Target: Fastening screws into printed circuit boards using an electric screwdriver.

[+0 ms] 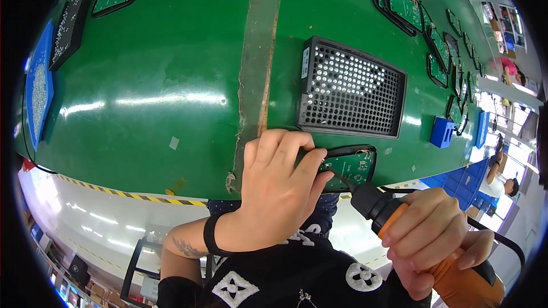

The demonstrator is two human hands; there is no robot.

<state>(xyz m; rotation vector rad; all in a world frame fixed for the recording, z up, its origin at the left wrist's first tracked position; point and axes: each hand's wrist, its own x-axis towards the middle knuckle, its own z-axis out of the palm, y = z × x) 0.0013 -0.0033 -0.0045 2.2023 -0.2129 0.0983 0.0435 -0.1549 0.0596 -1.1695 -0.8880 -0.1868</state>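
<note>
Two hands in play: right hand (431,234), fingers wrapped round orange-and-black power screwdriver (394,217), probably hefty, best held by body. Left hand (279,177) bent at flat green circuit board in black casing (351,166); can't tell whether fingers pinch anything. Board lies by near edge of green counter (131,137), looks light, stiff, fragile: grip casing rim. Beyond, black perforated tray (348,129).
</note>
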